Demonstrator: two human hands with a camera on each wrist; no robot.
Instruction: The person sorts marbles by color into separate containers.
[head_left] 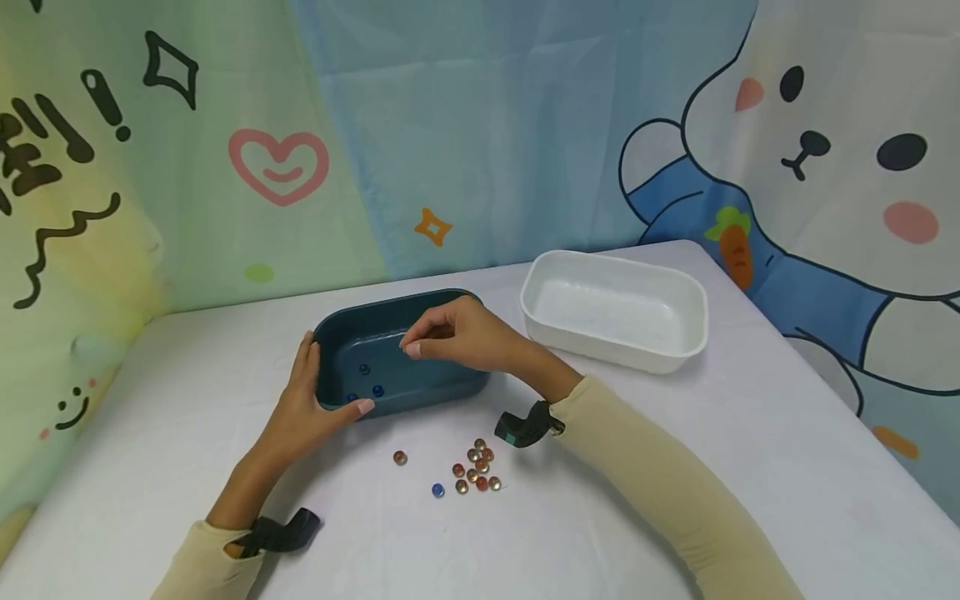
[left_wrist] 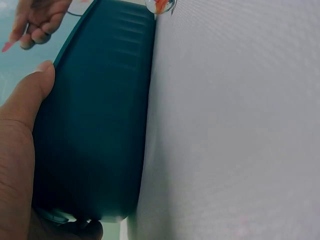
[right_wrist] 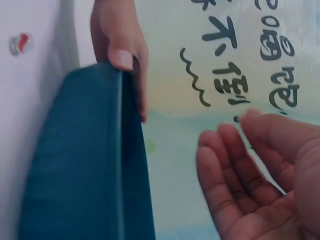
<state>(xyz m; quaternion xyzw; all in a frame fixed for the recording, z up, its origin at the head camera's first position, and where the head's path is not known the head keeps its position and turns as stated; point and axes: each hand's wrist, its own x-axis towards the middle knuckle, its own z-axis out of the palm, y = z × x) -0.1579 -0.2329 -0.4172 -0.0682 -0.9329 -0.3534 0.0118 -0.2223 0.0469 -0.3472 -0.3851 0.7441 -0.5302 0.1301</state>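
A dark teal tub [head_left: 420,392] stands on the table with several small blue marbles [head_left: 378,390] inside near its left end. My left hand [head_left: 311,404] holds this end, thumb over the near rim and fingers along the outer wall. Over the tub's middle hovers my right hand [head_left: 465,333], its fingers loosely bent and thumb near them. In the right wrist view no object shows between the fingers of the right hand [right_wrist: 250,175]. In front of the tub lie several clear marbles with orange or red inside [head_left: 482,465] and one blue marble [head_left: 438,491].
A white tub [head_left: 615,354] stands to the right of the teal one. One orange marble [head_left: 401,457] lies apart from the cluster. Behind the white-covered table [head_left: 600,533] hangs a printed cloth [head_left: 480,133].
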